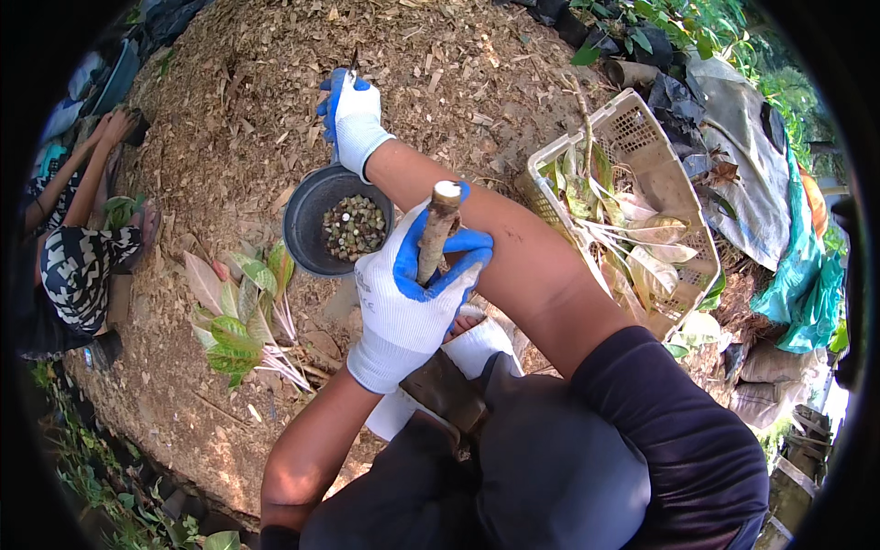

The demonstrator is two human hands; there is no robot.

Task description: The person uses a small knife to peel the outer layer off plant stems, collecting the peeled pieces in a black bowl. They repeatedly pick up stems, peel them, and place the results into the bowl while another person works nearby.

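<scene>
My left hand (405,295), in a white knit glove with blue coating, grips a thick plant stem (435,237) held upright, its top cut to a pale round face. Stretched across and beyond it, my right hand (352,117) wears the same kind of glove. The fingers curl around something whose thin dark blade (354,60), seemingly a knife's, sticks out at the top; its handle is hidden. Between my hands stands a dark plastic pot (297,234), and short cut stem pieces (355,227) lie in it.
Leafy cuttings (247,316) lie on the ground left of my feet. On the right, a plastic crate (701,227) holds more leafy stems (646,240). Another person (82,275) sits at the far left. Wood shavings (440,82) cover the ground ahead; sacks (742,172) lie beyond the crate.
</scene>
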